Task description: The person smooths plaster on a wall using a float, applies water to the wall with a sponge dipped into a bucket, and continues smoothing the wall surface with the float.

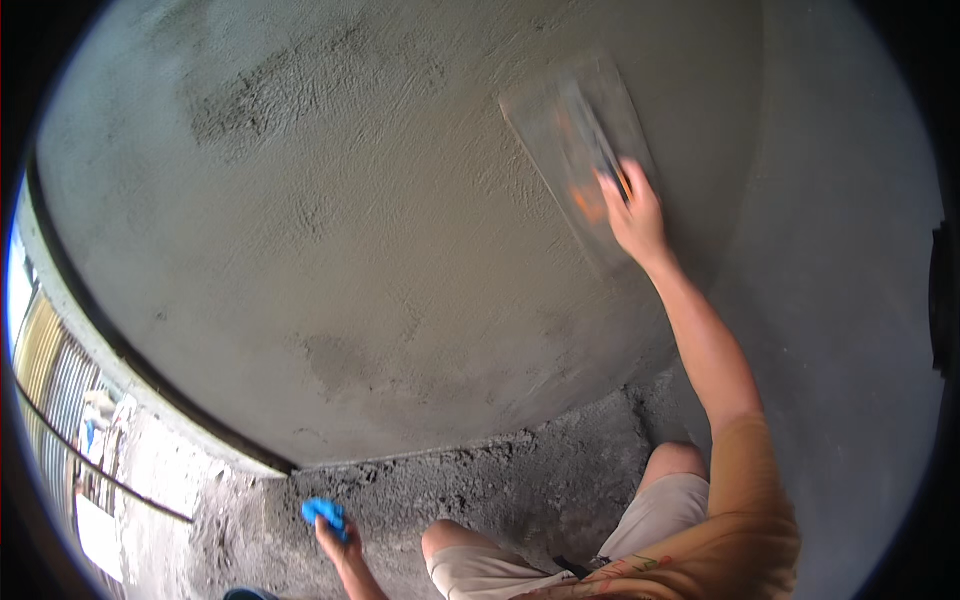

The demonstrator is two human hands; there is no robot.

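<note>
Left of the float (560, 145), the wall (400, 240) lay open; a side wall (850, 330) blocked rightward passage, knees (452, 537) below.

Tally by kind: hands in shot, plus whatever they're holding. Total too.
Hands: 2 (left hand, right hand)
Plastering floats: 1 (plastering float, in the right hand, blurred)
Blue items: 1 (blue item, in the left hand; sponge or cloth, can't tell)
Total: 4

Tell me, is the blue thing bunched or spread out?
Bunched: the blue thing is a compact lump in the left hand.
</note>
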